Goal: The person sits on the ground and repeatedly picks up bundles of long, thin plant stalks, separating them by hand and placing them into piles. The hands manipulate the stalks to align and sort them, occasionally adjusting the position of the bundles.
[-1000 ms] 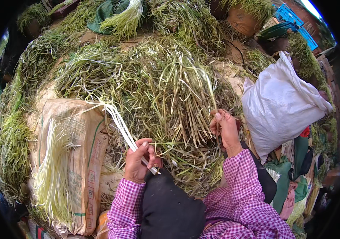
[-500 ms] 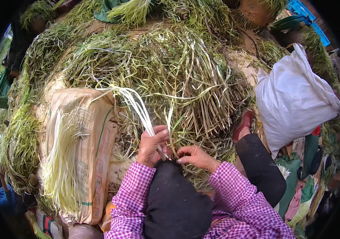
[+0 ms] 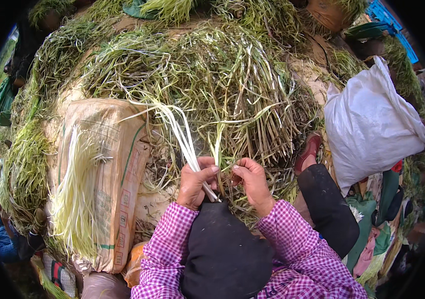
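1. Left grip (image 3: 195,182): closed around the lower ends of several white stalks (image 3: 186,147), which fan upward and away. These ends are best held together, firmly enough not to slip but without bruising.
2. Yellow-green stalk (image 3: 217,147): upright between the two hands, its lower part beside the left thumb. The pose suggests work on its outer layer; a steady hold near the base and a pull along its length should keep it from snapping.
3. Right grip (image 3: 247,178): thumb and forefinger drawn together just beside this stalk; whether a strand lies between them cannot be told. A pinch on the outer layer alone would spare the stalk.
4. Surroundings, far left: a bundle of pale stalks (image 3: 78,199) lies lengthwise on a tan woven sack (image 3: 115,169), itself flat on the ground.
5. Centre: a broad heap of tangled greens (image 3: 167,74) covers the ground beyond the hands; at its right, brownish stalks (image 3: 267,132) lie roughly parallel. A black-clad knee (image 3: 222,244) rises below the hands.
6. Right: a dark red shoe (image 3: 310,147) rests near a full white sack (image 3: 372,124); a blue plastic crate (image 3: 385,15) stands behind, in an apparently outdoor workplace.
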A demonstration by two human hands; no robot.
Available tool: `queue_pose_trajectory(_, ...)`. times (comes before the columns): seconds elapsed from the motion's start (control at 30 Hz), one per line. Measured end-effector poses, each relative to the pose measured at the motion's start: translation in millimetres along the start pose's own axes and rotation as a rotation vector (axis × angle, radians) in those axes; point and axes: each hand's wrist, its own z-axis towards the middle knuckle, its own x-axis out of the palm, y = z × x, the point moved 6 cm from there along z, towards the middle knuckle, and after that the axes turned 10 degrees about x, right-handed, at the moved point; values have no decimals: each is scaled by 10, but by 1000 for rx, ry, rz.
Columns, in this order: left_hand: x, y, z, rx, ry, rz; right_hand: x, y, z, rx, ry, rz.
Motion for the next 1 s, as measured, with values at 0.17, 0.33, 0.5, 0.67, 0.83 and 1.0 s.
queue_pose_trajectory(0.17,85,33,2,4,99,52,28,-26,13,-58,25,64)
queue_pose_trajectory(0.33,33,-39,0,58,28,-96,-163,28,16,-13,-196,42)
queue_pose_trajectory(0.5,81,62,8,-45,107,42,-100,37,-45,33,-80,3)
queue_pose_trajectory(0.67,65,57,-10,-10,60,-89,27,122,1,-154,-57,-46)
queue_pose_trajectory(0.83,16,26,-12,19,29,-91,-75,60,-12,35,-118,-3)
queue_pose_trajectory(1.0,72,65,6,8,68,27,66,102,-27,-201,11,-59)
